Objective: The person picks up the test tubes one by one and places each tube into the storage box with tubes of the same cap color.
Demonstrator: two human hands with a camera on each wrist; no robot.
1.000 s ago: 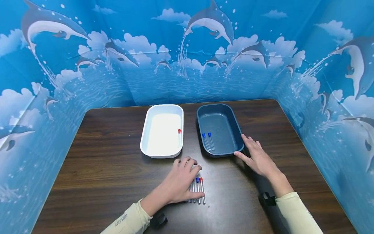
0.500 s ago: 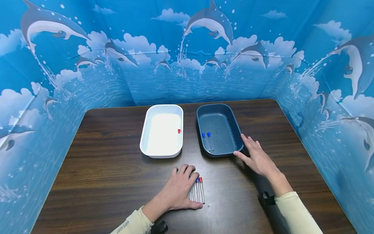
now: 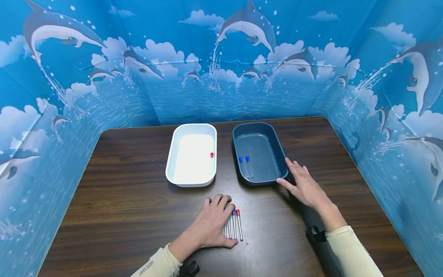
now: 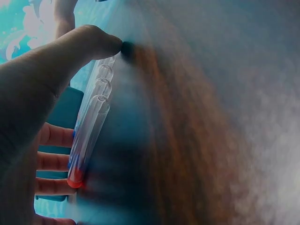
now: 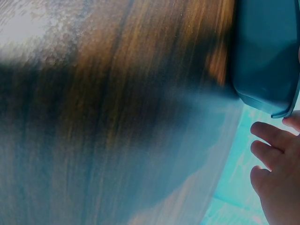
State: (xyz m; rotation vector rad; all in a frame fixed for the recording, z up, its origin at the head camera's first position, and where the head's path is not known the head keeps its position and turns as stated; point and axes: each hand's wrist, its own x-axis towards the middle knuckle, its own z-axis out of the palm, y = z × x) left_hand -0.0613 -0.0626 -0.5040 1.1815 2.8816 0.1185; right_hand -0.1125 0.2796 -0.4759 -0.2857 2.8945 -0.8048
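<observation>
My left hand (image 3: pixel 212 227) arches over a row of clear test tubes (image 3: pixel 234 227) with blue and red caps on the table. Its fingertips meet the caps and its thumb sits at the rounded ends, so it grips the row lengthwise; part of the row is hidden beneath it. In the left wrist view, several tubes (image 4: pixel 91 126) lie side by side between fingers and thumb. My right hand (image 3: pixel 306 187) rests with extended fingers and thumb against the near right corner of a dark blue bin (image 3: pixel 266 182). In the right wrist view, some of its fingers (image 5: pixel 269 136) stand off the bin.
To the left of the blue bin stands a white bin (image 3: pixel 190 184), holding one red-capped tube (image 3: pixel 212 163). Two blue-capped tubes (image 3: pixel 250 167) lie inside the blue bin. A dolphin-print curtain (image 3: pixel 207 100) surrounds the dark wooden table (image 3: pixel 131 184).
My left hand has shifted slightly toward me, its thumb going from across the tubes to their near ends; it holds still over the last half second. My right hand stays at the blue bin.
</observation>
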